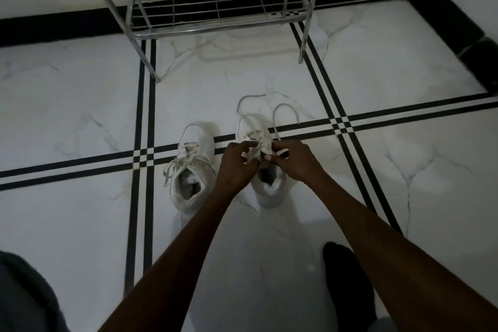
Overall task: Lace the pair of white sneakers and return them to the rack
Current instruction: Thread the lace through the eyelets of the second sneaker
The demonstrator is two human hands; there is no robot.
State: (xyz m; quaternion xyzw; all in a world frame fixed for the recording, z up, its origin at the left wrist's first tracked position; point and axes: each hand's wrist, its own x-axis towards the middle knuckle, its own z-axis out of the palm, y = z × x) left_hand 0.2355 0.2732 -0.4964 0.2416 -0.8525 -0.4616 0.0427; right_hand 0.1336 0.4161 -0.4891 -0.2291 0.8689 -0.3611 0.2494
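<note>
Two white sneakers stand side by side on the tiled floor, toes pointing away from me. The left sneaker has its lace threaded, with a loose end trailing off its left side. Over the tongue of the right sneaker my left hand and my right hand meet, each pinching a part of its white lace. Two long loops of that lace lie on the floor beyond the toe. My hands hide the upper eyelets.
A metal wire shoe rack stands against the wall straight ahead, its bottom shelf bare. Black stripes cross the white marble floor. My dark-socked foot is at the lower right, a grey-clad knee at the lower left.
</note>
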